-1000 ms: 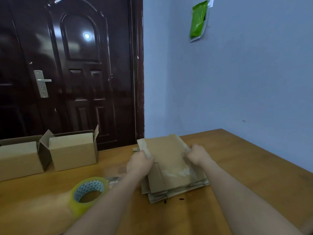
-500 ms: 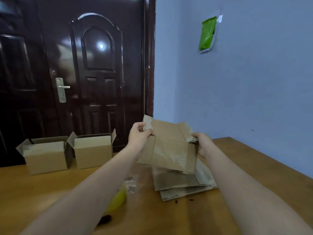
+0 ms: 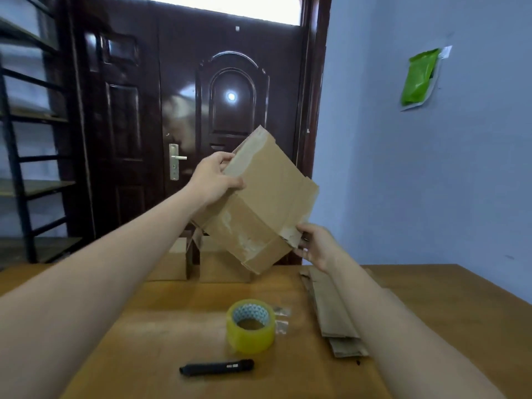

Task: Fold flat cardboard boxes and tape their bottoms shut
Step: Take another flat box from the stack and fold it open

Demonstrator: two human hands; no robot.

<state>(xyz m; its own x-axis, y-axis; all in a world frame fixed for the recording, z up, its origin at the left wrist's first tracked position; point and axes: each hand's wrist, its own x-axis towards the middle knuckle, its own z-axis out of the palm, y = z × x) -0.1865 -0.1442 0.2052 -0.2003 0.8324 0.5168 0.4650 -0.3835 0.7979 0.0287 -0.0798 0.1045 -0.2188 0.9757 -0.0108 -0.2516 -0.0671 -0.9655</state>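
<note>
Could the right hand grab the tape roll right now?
Probably not yet: the right hand pinches the raised cardboard box, which the left hand also holds. The tape roll itself sits unobstructed on the table.

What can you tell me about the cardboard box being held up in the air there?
The cardboard box is plain brown, worn, with patches of old clear tape and torn edges. It is held tilted above the table, in front of the dark door, partly opened out from flat. The left hand grips its upper left edge; the right hand holds its ragged lower right corner. Nothing else touches it.
</note>
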